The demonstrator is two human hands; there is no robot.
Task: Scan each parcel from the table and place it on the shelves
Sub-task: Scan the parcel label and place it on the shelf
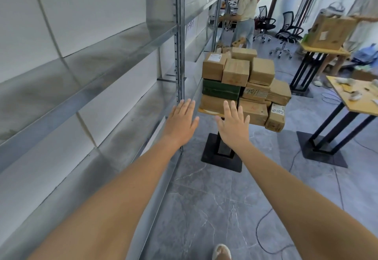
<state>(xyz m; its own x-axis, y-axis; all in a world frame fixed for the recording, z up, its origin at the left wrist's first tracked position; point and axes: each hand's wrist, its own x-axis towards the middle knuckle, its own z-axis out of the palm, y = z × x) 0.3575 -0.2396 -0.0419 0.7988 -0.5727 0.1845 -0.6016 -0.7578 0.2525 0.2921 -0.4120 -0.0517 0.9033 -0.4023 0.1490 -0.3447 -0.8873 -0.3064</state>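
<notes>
Clearly the fetching step is in hand: both arms reach forward toward the parcels heaped on the small table at about 12 o'clock. The left hand and the right hand are flat, fingers straight, grasping nothing, and appear short of the stack. The shelves run along at 9 to 11 o'clock. Next, I judge, one box must be gripped and a scanner found; none is visible. The green box lies flat, its long axis running 9 to 3 o'clock.
</notes>
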